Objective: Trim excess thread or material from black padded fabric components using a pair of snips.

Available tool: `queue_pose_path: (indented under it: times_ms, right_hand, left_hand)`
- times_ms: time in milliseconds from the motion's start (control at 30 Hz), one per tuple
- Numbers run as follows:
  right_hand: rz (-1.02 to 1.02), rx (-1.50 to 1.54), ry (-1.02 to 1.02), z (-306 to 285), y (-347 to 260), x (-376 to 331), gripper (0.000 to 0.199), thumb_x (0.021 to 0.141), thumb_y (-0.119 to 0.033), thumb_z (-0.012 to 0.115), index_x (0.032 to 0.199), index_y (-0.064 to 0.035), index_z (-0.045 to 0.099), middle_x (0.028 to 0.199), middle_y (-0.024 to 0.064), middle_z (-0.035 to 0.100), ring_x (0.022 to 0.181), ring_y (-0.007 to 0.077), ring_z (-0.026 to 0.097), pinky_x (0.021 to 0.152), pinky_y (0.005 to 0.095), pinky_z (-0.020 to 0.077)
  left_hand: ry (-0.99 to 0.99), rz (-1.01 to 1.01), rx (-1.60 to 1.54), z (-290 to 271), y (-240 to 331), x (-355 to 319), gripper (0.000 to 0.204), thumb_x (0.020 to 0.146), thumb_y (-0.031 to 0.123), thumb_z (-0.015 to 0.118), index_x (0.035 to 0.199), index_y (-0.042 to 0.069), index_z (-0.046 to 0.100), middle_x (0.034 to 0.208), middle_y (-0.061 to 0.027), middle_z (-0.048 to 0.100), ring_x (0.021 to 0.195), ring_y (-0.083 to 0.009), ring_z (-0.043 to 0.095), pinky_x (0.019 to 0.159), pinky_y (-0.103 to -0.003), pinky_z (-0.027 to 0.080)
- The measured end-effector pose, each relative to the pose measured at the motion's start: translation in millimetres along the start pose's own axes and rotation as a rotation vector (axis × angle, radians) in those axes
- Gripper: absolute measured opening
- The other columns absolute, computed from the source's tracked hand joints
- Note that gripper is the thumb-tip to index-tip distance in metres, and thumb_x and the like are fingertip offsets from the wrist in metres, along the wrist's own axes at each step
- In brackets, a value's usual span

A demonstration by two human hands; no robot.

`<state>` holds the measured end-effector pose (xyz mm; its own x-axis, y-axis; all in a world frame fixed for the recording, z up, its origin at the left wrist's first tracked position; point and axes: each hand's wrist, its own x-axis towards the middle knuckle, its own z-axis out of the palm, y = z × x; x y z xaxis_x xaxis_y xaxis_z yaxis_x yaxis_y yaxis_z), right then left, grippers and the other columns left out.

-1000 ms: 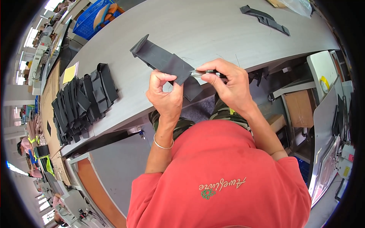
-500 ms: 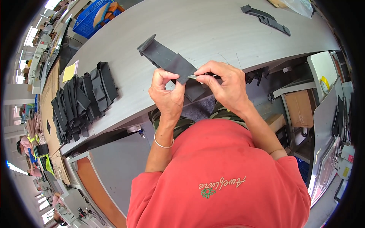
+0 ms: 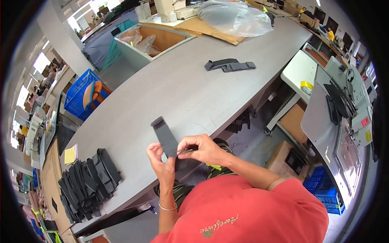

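Note:
A dark grey fabric strip [image 3: 164,133] with a folded far end sticks out over the table's front edge. My left hand [image 3: 163,168] pinches its near end between thumb and fingers. Close beside it, my right hand [image 3: 204,149] is closed on a small dark-handled tool [image 3: 189,149], mostly hidden by the fingers. Its thin metal tip shows only in the earlier frame, so its exact kind is unclear. The tool hand meets the strip's near corner. To the left lies a row of similar dark strips [image 3: 87,182], stacked against each other.
The long grey table [image 3: 133,105] curves away from me. Farther along it lie two or so dark strips [image 3: 230,65], a brown cardboard sheet [image 3: 214,30] and a clear plastic bag [image 3: 237,18]. Yellow paper [image 3: 70,155] sits by the stack. A blue crate [image 3: 79,95] stands beyond the left edge.
My view has swung up and to the right, showing more of the far table. The strip now points more straight away from me. Both hands remain closed on what they hold.

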<state>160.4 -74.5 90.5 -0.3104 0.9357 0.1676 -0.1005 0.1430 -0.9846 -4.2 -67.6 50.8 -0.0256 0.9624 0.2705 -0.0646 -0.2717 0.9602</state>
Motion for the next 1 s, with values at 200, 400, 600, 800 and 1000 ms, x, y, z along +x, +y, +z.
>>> queue_pose_path:
  times_ms: [200, 400, 600, 800, 1000]
  right_hand:
    - [-0.069, -0.279, -0.083, 2, -7, 1, 0.014, 0.075, 0.002, 0.070, 0.085, -0.0018, 0.062, 0.081, 0.0060, 0.062, 0.076, 0.0147, 0.059, 0.068, 0.0272, 0.0461]
    - [-0.216, -0.370, 0.009, 6, 1, 1, 0.018, 0.070, 0.004, 0.069, 0.085, -0.0039, 0.062, 0.091, 0.0057, 0.063, 0.079, 0.0198, 0.061, 0.068, 0.0294, 0.0471]
    - [-0.209, -0.441, 0.016, 14, 1, -10, 0.019, 0.070, 0.002, 0.070, 0.086, -0.0052, 0.063, 0.094, 0.0066, 0.063, 0.081, 0.0225, 0.062, 0.067, 0.0305, 0.0481]
    - [-0.245, -0.437, 0.022, 12, 17, -2, 0.020, 0.069, 0.002, 0.071, 0.085, -0.0065, 0.064, 0.096, 0.0063, 0.060, 0.081, 0.0210, 0.061, 0.067, 0.0297, 0.0479]
    - [-0.258, -0.401, 0.026, 18, 7, -4, 0.017, 0.068, 0.001, 0.069, 0.081, -0.0091, 0.066, 0.097, 0.0022, 0.057, 0.077, 0.0217, 0.059, 0.064, 0.0314, 0.0461]
  left_hand:
    - [0.279, -0.032, 0.312, -10, -13, 4, 0.038, 0.074, 0.001, 0.065, 0.103, 0.007, 0.042, 0.104, -0.0057, 0.047, 0.095, -0.0144, 0.046, 0.089, -0.028, 0.037]
    - [0.297, -0.158, 0.033, -19, -20, 10, 0.029, 0.077, 0.006, 0.067, 0.098, 0.007, 0.046, 0.102, -0.0059, 0.053, 0.085, -0.0123, 0.053, 0.074, -0.023, 0.044]
    - [-0.011, -0.455, -0.613, -16, -17, -4, 0.024, 0.086, 0.004, 0.062, 0.109, 0.001, 0.056, 0.089, -0.0041, 0.064, 0.081, -0.0135, 0.063, 0.072, -0.025, 0.051]
    - [0.006, -0.441, -0.579, -10, -7, -5, 0.026, 0.093, 0.009, 0.052, 0.117, 0.000, 0.053, 0.107, -0.0053, 0.059, 0.097, -0.0123, 0.059, 0.082, -0.028, 0.050]
    - [0.089, -0.362, -0.621, -8, -3, -3, 0.023, 0.090, 0.004, 0.054, 0.112, -0.002, 0.055, 0.100, -0.0087, 0.064, 0.087, -0.0144, 0.063, 0.077, -0.027, 0.053]
